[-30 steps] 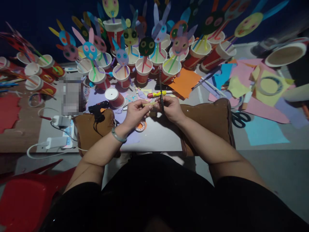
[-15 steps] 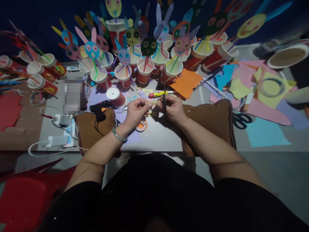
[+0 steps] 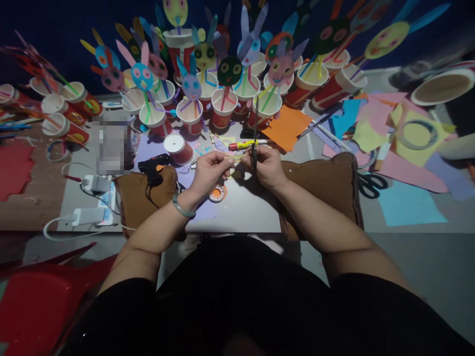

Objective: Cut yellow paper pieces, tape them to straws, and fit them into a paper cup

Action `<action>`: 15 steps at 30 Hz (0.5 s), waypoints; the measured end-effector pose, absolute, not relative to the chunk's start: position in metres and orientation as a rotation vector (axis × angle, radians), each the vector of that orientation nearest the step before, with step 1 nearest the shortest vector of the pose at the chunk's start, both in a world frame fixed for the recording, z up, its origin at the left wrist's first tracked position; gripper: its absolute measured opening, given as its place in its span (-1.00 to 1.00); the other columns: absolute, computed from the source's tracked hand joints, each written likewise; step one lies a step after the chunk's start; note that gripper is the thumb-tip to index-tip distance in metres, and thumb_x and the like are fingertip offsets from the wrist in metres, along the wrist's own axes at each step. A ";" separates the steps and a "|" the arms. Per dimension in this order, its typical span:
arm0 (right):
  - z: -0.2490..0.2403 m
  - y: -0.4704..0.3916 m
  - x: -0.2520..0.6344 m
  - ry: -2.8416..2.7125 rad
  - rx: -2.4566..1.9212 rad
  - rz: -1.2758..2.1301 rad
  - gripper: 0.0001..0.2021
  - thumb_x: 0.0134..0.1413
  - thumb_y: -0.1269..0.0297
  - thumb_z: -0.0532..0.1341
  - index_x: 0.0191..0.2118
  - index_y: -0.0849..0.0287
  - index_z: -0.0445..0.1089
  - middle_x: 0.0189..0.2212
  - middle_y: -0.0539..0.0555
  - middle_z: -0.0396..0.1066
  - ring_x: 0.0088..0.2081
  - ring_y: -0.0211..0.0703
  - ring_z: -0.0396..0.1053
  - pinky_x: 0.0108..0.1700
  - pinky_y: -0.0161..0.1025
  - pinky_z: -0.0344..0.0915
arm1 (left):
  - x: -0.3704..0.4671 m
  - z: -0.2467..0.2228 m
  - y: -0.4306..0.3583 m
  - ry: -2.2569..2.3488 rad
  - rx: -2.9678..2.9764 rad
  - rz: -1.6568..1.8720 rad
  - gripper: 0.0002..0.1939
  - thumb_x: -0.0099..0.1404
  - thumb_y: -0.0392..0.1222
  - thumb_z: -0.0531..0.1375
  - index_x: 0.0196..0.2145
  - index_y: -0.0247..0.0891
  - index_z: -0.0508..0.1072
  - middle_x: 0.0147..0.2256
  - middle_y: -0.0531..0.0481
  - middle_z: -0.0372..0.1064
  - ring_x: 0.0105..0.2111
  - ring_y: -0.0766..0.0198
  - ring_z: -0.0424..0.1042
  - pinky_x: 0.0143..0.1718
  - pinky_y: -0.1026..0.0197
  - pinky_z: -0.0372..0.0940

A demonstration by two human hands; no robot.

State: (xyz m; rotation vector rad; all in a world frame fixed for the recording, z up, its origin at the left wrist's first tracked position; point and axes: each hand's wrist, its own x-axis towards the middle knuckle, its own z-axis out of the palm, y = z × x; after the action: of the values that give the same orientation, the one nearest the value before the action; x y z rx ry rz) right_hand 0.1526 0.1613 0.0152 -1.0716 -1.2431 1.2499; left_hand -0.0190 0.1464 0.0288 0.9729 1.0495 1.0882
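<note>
Between the thumb and fingers of my left hand [image 3: 211, 173] is a small yellow strip of paper [image 3: 238, 158]. My right hand [image 3: 267, 167] is wrapped around a pair of scissors [image 3: 256, 131], whose blades point away from me. The fingertips of that hand also touch the right end of the paper. Just beyond the hands lies a yellow marker [image 3: 247, 144] with a red cap. An upside-down paper cup [image 3: 178, 150] stands past my left hand, and a roll of tape [image 3: 217, 193] with an orange core lies below it.
Paper cups with rabbit faces on straws [image 3: 224, 106] crowd the back. Brown cushions [image 3: 319, 190] lie under both forearms. A black glue gun [image 3: 153, 165] rests at left near white chargers [image 3: 90, 216]. Coloured paper [image 3: 411, 205] and black-handled scissors [image 3: 372, 186] lie at right.
The scissors in my right hand have tilted slightly, their tips shifting a little to the right. Both hands stay nearly in place, still on the yellow paper.
</note>
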 end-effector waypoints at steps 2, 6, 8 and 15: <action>0.016 0.161 0.153 -1.247 -1.074 1.250 -0.56 -0.24 -0.09 0.51 -0.52 0.15 0.39 -0.60 -0.06 0.30 -0.55 -0.31 0.20 -0.49 -0.28 0.24 | -0.019 0.031 0.145 1.054 0.983 1.080 -0.56 0.02 0.11 0.47 -0.48 -0.30 0.45 -0.62 0.10 0.41 -0.67 0.51 0.30 -0.63 0.41 0.22; 0.018 0.160 0.152 -1.266 -1.065 1.232 -0.55 -0.21 -0.11 0.50 -0.54 0.14 0.37 -0.59 -0.06 0.29 -0.55 -0.31 0.19 -0.47 -0.26 0.25 | -0.019 0.033 0.145 1.071 0.979 1.077 -0.53 -0.01 0.15 0.47 -0.50 -0.29 0.43 -0.65 0.11 0.38 -0.69 0.49 0.28 -0.65 0.40 0.20; 0.019 0.159 0.152 -1.272 -1.053 1.224 -0.56 -0.19 -0.10 0.50 -0.55 0.14 0.37 -0.60 -0.06 0.29 -0.55 -0.31 0.19 -0.46 -0.26 0.25 | -0.019 0.032 0.145 1.072 0.973 1.080 -0.52 -0.03 0.17 0.47 -0.51 -0.28 0.42 -0.64 0.11 0.39 -0.69 0.50 0.27 -0.65 0.40 0.19; 0.018 0.158 0.153 -1.276 -1.073 1.230 -0.60 -0.13 -0.01 0.48 -0.54 0.14 0.35 -0.59 -0.07 0.27 -0.53 -0.31 0.18 -0.45 -0.27 0.24 | -0.017 0.029 0.147 1.062 0.984 1.135 -0.50 -0.07 0.17 0.49 -0.47 -0.25 0.40 -0.58 0.14 0.35 -0.64 0.48 0.30 -0.65 0.38 0.16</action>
State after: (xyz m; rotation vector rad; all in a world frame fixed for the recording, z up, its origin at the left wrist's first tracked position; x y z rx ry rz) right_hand 0.1533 0.1583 0.0179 -1.0727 -1.2757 1.2304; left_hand -0.0169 0.1467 0.0294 0.9842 1.0617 1.1353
